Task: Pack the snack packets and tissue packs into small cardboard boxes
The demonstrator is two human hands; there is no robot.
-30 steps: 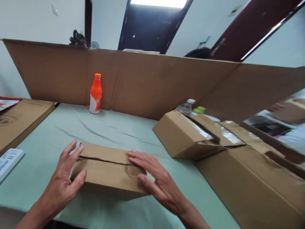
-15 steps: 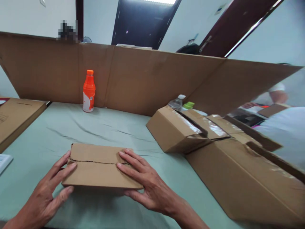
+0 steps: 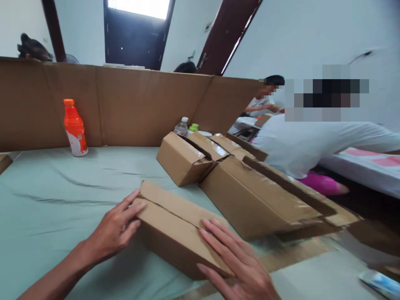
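Observation:
A small brown cardboard box (image 3: 175, 227) sits in front of me, turned at an angle, with its two top flaps meeting along a rough seam. My left hand (image 3: 114, 229) grips its left end, fingers on the top corner and thumb on the near side. At the opposite end, my right hand (image 3: 239, 262) lies over the top, its thumb against the near side. Between them the two hands hold the box at or just above the pale green tabletop (image 3: 103, 179); whether its bottom touches the cloth I cannot tell.
Larger cardboard boxes (image 3: 246, 200) stand close on the right, with a clear bottle (image 3: 181, 127) behind them. An orange bottle (image 3: 75, 129) stands before a tall cardboard partition (image 3: 150, 106). A person in a white shirt (image 3: 300, 141) sits at right, another person farther back.
My view has swung to the right. Both hands have carried the box rightward towards the larger boxes and turned it, its right end now nearer me.

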